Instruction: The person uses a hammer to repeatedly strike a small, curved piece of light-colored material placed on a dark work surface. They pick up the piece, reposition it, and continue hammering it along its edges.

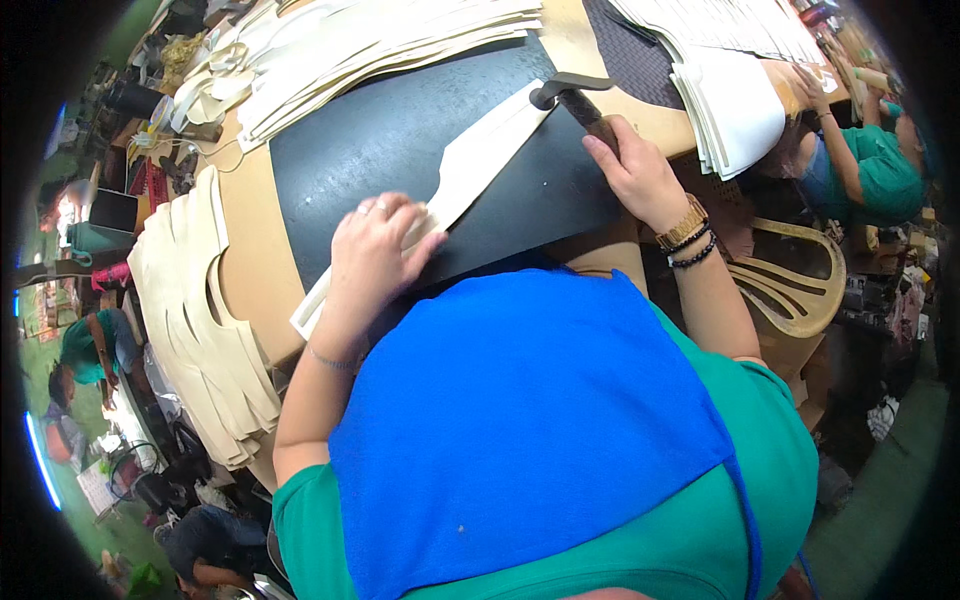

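The right hand (640, 172), gold watch and dark beads at its wrist, is wrapped firmly round the handle of a dark metal-headed hammer (577, 102), and that head sits right at the upper end of a long, cream, flat shaped piece (485, 155). Whether metal meets material there, you can't tell. Down the piece we go, slanting across a smooth black rectangular board (400, 135), and here's the left hand (378, 245), fingers bent over the lower stretch, slightly blurred; pinching or merely pressing, it's impossible to say. The piece runs on beneath it, its lower end poking out past the wrist, near the board's left edge. All this on a tan table (247, 185), and it's a crowded one: a fanned stack of cream cut pieces (195, 320) to the left, a thick layered cream pile (400, 50) beyond the board.
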Demonstrator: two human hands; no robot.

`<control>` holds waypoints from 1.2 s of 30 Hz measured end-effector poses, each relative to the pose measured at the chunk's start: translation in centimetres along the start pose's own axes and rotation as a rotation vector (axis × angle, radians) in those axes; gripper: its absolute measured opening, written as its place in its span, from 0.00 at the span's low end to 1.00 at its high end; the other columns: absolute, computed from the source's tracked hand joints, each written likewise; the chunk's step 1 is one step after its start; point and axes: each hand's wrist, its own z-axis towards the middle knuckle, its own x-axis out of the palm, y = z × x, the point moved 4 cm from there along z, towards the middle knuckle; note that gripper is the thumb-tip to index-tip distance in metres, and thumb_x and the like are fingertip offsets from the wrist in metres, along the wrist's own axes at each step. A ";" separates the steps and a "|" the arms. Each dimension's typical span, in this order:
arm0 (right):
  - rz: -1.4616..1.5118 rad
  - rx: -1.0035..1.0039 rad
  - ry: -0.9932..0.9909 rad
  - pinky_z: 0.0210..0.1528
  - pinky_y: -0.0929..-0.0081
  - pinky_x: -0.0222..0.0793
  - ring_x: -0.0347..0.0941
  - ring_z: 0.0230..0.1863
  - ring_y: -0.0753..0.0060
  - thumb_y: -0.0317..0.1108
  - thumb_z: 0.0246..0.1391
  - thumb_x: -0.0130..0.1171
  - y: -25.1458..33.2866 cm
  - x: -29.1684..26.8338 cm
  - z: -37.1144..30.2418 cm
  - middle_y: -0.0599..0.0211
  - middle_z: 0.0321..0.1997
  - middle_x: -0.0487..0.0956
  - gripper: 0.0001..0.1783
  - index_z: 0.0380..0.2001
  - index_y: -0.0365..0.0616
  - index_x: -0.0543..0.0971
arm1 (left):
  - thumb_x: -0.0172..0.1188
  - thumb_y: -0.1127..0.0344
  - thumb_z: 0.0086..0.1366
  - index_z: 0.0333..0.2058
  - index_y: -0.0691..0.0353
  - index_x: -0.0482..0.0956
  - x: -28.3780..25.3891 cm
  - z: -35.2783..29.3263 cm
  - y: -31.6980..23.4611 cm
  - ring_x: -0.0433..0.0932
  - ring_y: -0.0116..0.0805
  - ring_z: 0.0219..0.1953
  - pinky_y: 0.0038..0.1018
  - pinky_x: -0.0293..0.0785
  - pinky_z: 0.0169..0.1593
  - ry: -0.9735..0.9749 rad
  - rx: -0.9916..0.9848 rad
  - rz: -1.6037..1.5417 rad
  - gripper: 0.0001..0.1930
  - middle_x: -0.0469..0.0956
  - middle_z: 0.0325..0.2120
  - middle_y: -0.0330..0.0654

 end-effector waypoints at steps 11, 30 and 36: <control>-0.115 0.040 0.004 0.38 0.42 0.70 0.75 0.36 0.29 0.49 0.64 0.50 -1.2 2.0 -0.4 0.34 0.29 0.77 0.23 0.42 0.35 0.67 | 0.64 0.55 0.55 0.50 0.62 0.79 5.7 11.5 1.4 0.81 0.50 0.44 0.39 0.75 0.50 0.129 -0.291 -0.425 0.26 0.82 0.41 0.52; -0.323 -0.124 0.009 0.35 0.50 0.71 0.77 0.34 0.40 0.47 0.64 0.51 3.5 0.2 3.5 0.46 0.30 0.79 0.18 0.42 0.42 0.70 | 0.54 0.69 0.59 0.35 0.59 0.84 8.0 13.2 -1.6 0.79 0.45 0.42 0.38 0.78 0.45 -0.133 0.119 0.093 0.10 0.79 0.38 0.46; -0.461 -0.141 0.121 0.35 0.51 0.71 0.77 0.33 0.41 0.47 0.64 0.51 2.4 0.8 4.8 0.46 0.29 0.79 0.18 0.42 0.42 0.70 | 0.58 0.65 0.61 0.38 0.60 0.84 7.0 11.5 1.5 0.79 0.47 0.42 0.39 0.76 0.47 0.018 -0.174 -0.446 0.10 0.78 0.36 0.49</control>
